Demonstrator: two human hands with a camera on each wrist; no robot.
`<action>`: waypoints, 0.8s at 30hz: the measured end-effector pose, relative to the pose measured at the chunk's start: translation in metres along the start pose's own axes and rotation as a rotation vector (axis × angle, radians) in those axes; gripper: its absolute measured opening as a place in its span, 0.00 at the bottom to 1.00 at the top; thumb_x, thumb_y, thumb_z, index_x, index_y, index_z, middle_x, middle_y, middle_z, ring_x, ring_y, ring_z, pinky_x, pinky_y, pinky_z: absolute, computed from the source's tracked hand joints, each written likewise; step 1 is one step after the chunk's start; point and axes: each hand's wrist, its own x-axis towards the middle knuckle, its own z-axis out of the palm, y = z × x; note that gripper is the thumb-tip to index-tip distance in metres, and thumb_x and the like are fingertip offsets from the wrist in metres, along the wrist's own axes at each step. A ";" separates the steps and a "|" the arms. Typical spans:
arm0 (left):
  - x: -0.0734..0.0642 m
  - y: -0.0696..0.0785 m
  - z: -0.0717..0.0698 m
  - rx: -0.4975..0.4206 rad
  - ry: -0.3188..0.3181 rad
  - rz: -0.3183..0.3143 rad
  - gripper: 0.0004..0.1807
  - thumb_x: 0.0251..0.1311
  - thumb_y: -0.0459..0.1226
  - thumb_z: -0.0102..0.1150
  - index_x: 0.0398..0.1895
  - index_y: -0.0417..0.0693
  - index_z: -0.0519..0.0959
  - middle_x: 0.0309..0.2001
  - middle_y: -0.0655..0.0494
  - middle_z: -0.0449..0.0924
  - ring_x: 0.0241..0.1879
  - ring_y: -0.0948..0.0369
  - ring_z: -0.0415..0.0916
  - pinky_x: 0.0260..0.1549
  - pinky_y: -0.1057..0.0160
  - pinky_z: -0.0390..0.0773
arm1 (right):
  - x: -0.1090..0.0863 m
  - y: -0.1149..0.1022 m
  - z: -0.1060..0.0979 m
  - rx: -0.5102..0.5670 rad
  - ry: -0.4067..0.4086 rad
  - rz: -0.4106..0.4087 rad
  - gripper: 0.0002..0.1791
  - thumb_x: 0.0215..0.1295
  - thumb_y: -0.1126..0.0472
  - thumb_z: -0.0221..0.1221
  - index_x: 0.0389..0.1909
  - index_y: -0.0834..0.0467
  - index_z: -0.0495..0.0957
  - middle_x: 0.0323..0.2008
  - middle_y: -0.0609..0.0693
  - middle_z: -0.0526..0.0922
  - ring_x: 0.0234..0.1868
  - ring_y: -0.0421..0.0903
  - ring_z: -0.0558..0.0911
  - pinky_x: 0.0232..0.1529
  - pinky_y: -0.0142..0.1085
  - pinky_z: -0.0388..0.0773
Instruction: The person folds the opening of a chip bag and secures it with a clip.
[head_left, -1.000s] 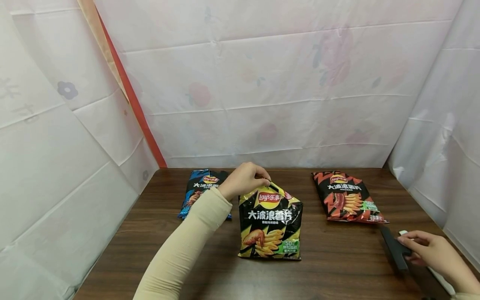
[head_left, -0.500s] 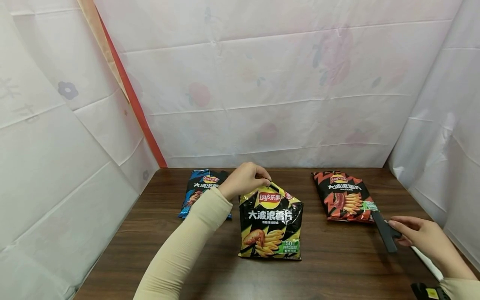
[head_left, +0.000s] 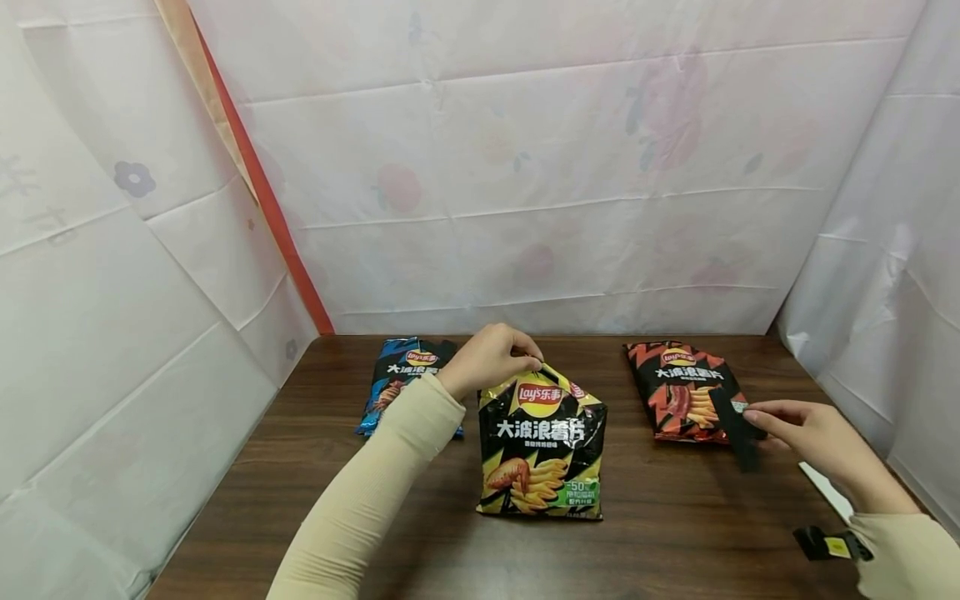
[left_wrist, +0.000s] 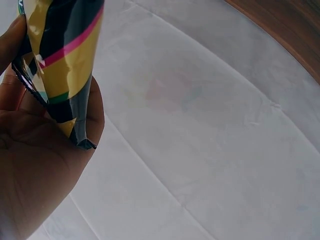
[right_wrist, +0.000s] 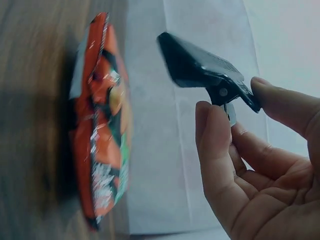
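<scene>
Black clip [head_left: 735, 427] now farther left, between right hand's [head_left: 819, 437] slightly parted fingers [right_wrist: 215, 140]

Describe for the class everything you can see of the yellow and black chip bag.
The chip bag is black and yellow, shiny and crinkled like plastic film. Its front bears a red and yellow Lay's logo, white Chinese lettering, a picture of a chicken wing with wedges, and a green label at lower right. It stands roughly upright near the middle of the table, its top drawn into a folded peak that the left hand pinches. Whether it has been opened cannot be told.
</scene>
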 end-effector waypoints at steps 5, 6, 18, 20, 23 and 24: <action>0.000 0.000 -0.001 -0.004 -0.002 -0.002 0.08 0.67 0.40 0.60 0.41 0.50 0.87 0.36 0.56 0.87 0.24 0.65 0.75 0.25 0.67 0.71 | 0.007 -0.023 0.003 -0.028 0.003 -0.055 0.36 0.71 0.38 0.52 0.63 0.65 0.73 0.60 0.69 0.76 0.36 0.38 0.86 0.35 0.37 0.79; 0.000 0.000 -0.001 -0.006 -0.002 -0.002 0.08 0.67 0.40 0.60 0.41 0.50 0.87 0.36 0.56 0.87 0.24 0.65 0.76 0.25 0.67 0.71 | 0.008 -0.027 0.003 -0.034 0.004 -0.063 0.36 0.70 0.38 0.52 0.63 0.65 0.74 0.59 0.69 0.77 0.36 0.38 0.86 0.33 0.36 0.78; -0.001 0.001 -0.001 -0.021 0.001 -0.004 0.08 0.67 0.39 0.60 0.41 0.49 0.87 0.37 0.54 0.88 0.24 0.65 0.75 0.26 0.67 0.71 | 0.020 -0.077 0.007 0.035 -0.024 -0.156 0.35 0.69 0.39 0.55 0.63 0.64 0.72 0.61 0.68 0.74 0.46 0.50 0.85 0.50 0.51 0.79; -0.001 0.001 -0.001 -0.020 0.001 -0.001 0.08 0.67 0.39 0.60 0.41 0.49 0.87 0.37 0.53 0.88 0.24 0.65 0.75 0.26 0.67 0.71 | 0.021 -0.085 0.007 0.033 -0.026 -0.164 0.35 0.68 0.38 0.55 0.63 0.62 0.73 0.61 0.67 0.74 0.49 0.51 0.84 0.49 0.52 0.79; -0.001 0.001 -0.001 -0.013 0.005 0.001 0.08 0.67 0.40 0.60 0.41 0.49 0.87 0.37 0.55 0.88 0.24 0.65 0.75 0.26 0.67 0.71 | 0.023 -0.097 0.007 0.015 -0.029 -0.183 0.34 0.67 0.36 0.56 0.62 0.58 0.75 0.59 0.62 0.77 0.50 0.50 0.81 0.47 0.46 0.78; -0.001 0.002 -0.001 -0.010 0.006 0.000 0.08 0.67 0.40 0.60 0.41 0.50 0.87 0.37 0.56 0.88 0.23 0.65 0.75 0.25 0.67 0.71 | 0.024 -0.101 0.007 0.002 -0.028 -0.190 0.33 0.66 0.36 0.56 0.62 0.57 0.75 0.58 0.61 0.78 0.48 0.49 0.81 0.45 0.44 0.78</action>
